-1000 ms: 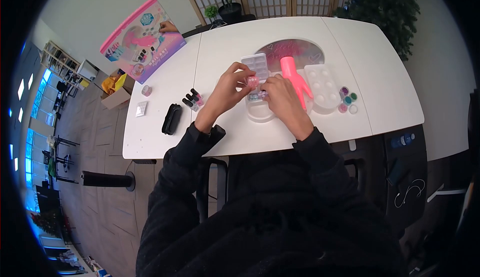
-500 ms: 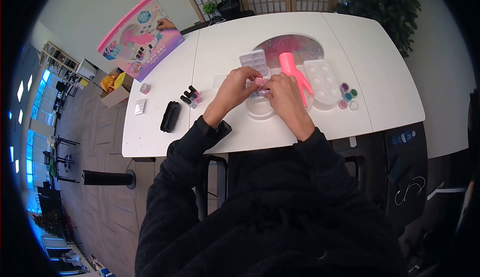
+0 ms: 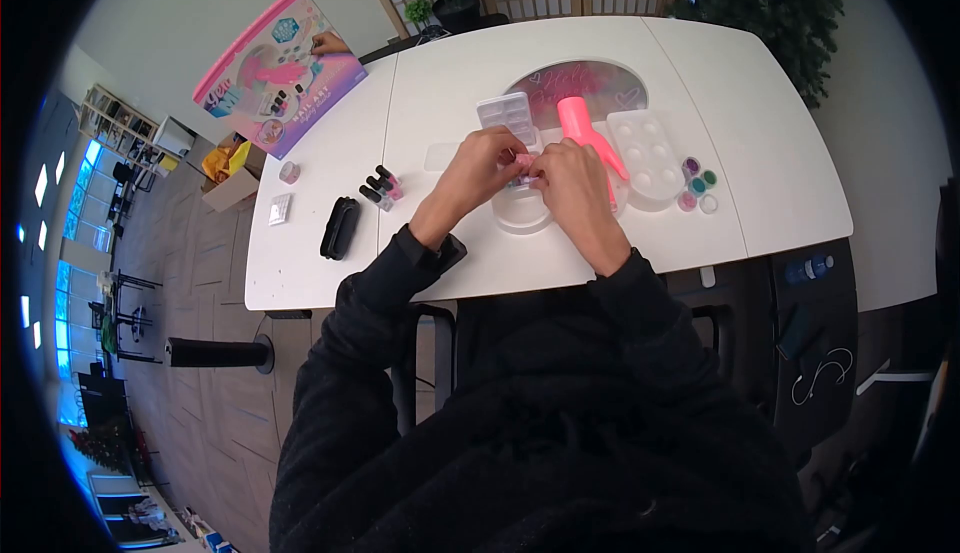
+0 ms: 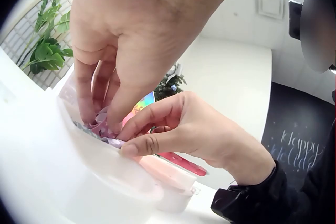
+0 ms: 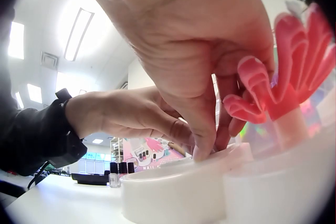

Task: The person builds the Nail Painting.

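A small pink piece (image 3: 523, 161) is held low over the white tray (image 3: 521, 224), pinched by thumb and fingers of the left hand (image 3: 476, 169). Just beside it a lilac piece (image 4: 112, 141) is pinched by the right hand (image 3: 577, 191), thumb against finger. From the pink piece, head view: tray front at 6 o'clock, tilted-up celled insert (image 3: 505, 113) at 11, pink toy hand (image 3: 574, 118) at 2, pots (image 3: 697, 181) at 3, polish bottles (image 3: 382, 190) at 9.

Progress, judged: pots and bottles are already set out on the bench (image 3: 520, 271); piece handling seems midway. Left: neither piece is released yet. Whether they are joined cannot be told; tray contents are mostly covered by hands, so what remains cannot be counted.
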Available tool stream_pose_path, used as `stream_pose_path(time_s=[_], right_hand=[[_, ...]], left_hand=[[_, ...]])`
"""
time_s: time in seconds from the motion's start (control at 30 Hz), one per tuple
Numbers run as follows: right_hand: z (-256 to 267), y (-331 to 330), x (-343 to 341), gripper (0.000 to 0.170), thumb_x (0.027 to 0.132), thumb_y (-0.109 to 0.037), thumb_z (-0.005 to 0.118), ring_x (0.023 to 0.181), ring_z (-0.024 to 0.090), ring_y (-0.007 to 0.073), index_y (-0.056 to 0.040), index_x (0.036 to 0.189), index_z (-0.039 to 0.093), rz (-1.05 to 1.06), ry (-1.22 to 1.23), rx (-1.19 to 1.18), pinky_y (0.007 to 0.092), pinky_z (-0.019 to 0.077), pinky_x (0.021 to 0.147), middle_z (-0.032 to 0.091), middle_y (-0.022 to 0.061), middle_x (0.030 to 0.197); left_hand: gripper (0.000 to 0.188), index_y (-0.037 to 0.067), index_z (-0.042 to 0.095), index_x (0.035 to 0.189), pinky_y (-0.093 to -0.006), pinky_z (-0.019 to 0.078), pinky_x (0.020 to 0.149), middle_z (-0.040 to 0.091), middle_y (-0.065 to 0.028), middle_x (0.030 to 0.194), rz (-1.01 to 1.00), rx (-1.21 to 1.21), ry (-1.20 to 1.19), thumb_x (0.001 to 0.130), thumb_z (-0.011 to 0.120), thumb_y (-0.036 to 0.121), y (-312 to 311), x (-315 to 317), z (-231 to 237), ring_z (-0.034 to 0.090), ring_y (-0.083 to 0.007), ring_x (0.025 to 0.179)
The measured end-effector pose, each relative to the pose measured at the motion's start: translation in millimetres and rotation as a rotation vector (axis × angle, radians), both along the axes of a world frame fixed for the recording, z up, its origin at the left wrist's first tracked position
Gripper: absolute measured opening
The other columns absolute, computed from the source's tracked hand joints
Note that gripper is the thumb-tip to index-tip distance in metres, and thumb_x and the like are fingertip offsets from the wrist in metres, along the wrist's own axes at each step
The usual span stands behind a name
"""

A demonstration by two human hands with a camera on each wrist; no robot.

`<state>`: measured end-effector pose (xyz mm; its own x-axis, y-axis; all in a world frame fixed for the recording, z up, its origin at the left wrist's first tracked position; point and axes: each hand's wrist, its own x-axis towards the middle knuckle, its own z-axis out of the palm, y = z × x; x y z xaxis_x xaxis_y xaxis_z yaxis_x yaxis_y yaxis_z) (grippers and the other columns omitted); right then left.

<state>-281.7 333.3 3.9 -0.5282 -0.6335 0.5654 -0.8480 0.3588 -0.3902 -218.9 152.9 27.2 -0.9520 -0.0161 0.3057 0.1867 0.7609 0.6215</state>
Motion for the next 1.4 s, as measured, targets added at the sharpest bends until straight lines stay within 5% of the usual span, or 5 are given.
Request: stream_pose_path(time_s=[0.47,0.57,0.8,0.93,1.4], right_hand=[[-5.1,-2.0,-3.9,0.007,0.077,-0.003,0.072,0.088,0.067,0.0295,-0.0059,0.077,0.078,-0.007,0.011,0.027,0.0434,0.0463,0.080,0.072,0.0109,0.080],[-3.9,-1.9,-2.7,0.009,0.073,-0.005,0.083,0.088,0.067,0.0285,-0.0046,0.082,0.080,-0.027,0.038,0.040,0.0437,0.0484,0.078,0.073,0.0080,0.083],[-6.4,-2.0,-2.5,0.006,0.075,-0.003,0.080,0.090,0.066,0.0270,-0.0058,0.080,0.080,-0.042,0.066,0.000,0.0425,0.0479,0.078,0.069,0.0067,0.085],[-6.1,-2.2,-2.7,0.012,0.080,-0.001,0.070,0.095,0.065,0.0275,-0.0060,0.084,0.080,-0.017,-0.002,0.028,0.0429,0.0459,0.082,0.069,0.0094,0.089],[-5.2,0.3,-0.8,0.010,0.079,-0.001,0.072,0.103,0.059,0.0292,-0.0035,0.084,0.080,-0.031,0.143,0.132,0.0428,0.0464,0.086,0.063,0.0107,0.098]], left_hand=[[0.015,-0.005,0.075,0.095,-0.0353,0.0626,0.078,0.077,-0.0176,0.090,0.078,0.237,0.146,0.089,0.080,0.007,2.5,3.0,5.3,0.078,-0.0289,0.082],[0.013,-0.004,0.075,0.099,-0.0344,0.0638,0.077,0.074,-0.0134,0.099,0.062,0.020,-0.039,0.087,0.079,0.001,6.3,1.0,-0.7,0.076,-0.0239,0.090],[0.017,0.004,0.080,0.092,-0.0428,0.0543,0.081,0.068,-0.0084,0.093,0.094,-0.334,0.155,0.076,0.086,0.007,11.0,0.6,-3.7,0.067,-0.0307,0.094],[0.015,0.007,0.081,0.090,-0.0430,0.0539,0.080,0.068,-0.0062,0.095,0.123,-0.389,0.140,0.075,0.086,0.009,10.5,2.5,-4.2,0.066,-0.0301,0.093],[0.010,0.011,0.083,0.094,-0.0410,0.0427,0.081,0.062,-0.0043,0.097,0.151,-0.504,0.048,0.085,0.081,0.015,14.4,14.8,-5.8,0.059,-0.0250,0.102]])
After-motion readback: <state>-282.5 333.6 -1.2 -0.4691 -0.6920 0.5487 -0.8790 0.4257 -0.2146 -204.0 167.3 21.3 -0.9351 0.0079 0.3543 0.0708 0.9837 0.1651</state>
